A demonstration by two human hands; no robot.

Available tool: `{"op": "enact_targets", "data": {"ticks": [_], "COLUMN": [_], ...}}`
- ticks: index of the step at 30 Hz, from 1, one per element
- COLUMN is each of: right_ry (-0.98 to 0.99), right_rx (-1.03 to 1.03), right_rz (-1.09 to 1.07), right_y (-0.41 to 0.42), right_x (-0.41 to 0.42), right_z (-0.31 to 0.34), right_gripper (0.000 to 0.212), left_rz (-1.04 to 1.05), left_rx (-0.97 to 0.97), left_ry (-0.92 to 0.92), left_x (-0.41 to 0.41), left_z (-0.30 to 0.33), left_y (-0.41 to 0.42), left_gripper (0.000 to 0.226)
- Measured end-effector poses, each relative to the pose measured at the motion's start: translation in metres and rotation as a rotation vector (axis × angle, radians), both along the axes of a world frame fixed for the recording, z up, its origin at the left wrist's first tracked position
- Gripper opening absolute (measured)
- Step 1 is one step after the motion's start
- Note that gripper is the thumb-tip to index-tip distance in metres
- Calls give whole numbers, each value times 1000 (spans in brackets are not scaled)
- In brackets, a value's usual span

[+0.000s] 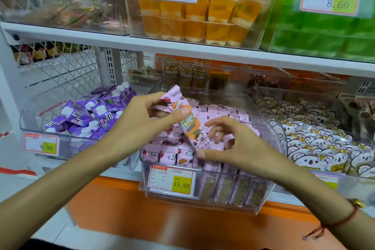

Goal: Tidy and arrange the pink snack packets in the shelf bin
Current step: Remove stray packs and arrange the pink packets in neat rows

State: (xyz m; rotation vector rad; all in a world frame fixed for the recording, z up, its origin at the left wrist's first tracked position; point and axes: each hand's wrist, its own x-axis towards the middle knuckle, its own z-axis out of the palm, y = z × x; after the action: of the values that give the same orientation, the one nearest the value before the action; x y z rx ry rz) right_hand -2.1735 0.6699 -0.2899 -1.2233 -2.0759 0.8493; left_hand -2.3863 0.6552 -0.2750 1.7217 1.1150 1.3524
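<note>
Above the middle of the clear shelf bin (269, 128), the left hand (140, 126) holds one pink snack packet (187, 119) tilted, its upper end toward the bin's back edge and its lower end down among the others. The left thumb presses the packet's printed face, with the other fingers (154, 95) curled behind it. The right hand (239, 144) hovers just beside the packet's lower end, its fingers (220, 123) spread and loosely curved, gripping nothing that can be seen. More pink packets (168, 154) fill the bin, many standing on edge along its front edge behind a price tag (171, 180) reading 15.80. Purple cartons (91, 111) sit in the bin to the left, bear-printed packs (316, 144) to the right.
</note>
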Motion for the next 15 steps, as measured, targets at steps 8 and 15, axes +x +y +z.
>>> {"op": "enact_targets", "data": {"ticks": [8, 15], "right_ry": [-390, -400], "right_rx": [188, 146], "right_rz": [67, 150], "right_y": [2, 6], "right_x": [12, 14], "right_z": [11, 13], "right_gripper": [12, 19], "left_rz": [-103, -143], "left_rx": [23, 71], "left_ry": [187, 357], "left_x": [2, 2], "left_z": [-4, -4], "left_y": [-1, -1], "left_gripper": [19, 37]}}
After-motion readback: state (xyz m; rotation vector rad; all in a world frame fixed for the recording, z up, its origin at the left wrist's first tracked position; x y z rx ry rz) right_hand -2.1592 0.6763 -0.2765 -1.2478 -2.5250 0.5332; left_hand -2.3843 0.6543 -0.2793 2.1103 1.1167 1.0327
